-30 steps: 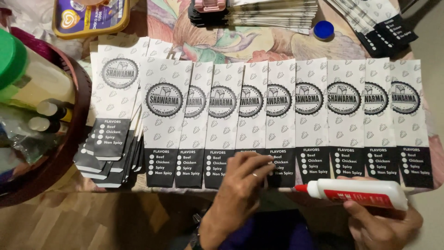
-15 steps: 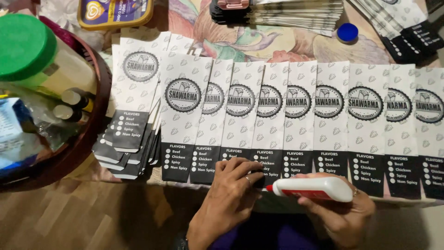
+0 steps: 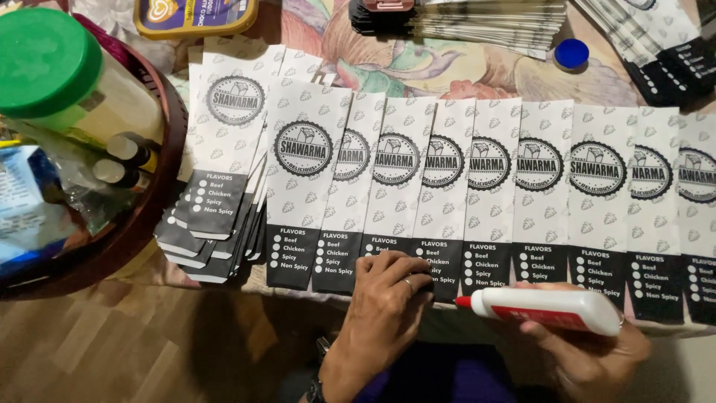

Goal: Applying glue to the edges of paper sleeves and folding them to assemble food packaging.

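A row of several overlapping white paper food sleeves (image 3: 477,186) with round black emblems and black bottom bands lies across the table edge. My left hand (image 3: 388,302) presses on the black bottom band of a sleeve near the middle of the row. My right hand (image 3: 589,347) holds a white glue bottle (image 3: 556,307) with a red tip, lying sideways, its nozzle pointing left at the lower edge of the sleeves, close to my left hand.
A fanned pile of the same sleeves (image 3: 220,194) lies at the left. A round brown basket (image 3: 160,194) holds a green-lidded jar (image 3: 52,67) and small bottles. More sleeve stacks (image 3: 485,19) and a blue cap (image 3: 571,54) sit at the back. Wooden floor shows below.
My right hand has carried the glue bottle leftward until its tip is next to my left hand. The view has shifted, so the sleeves sit further right in frame.
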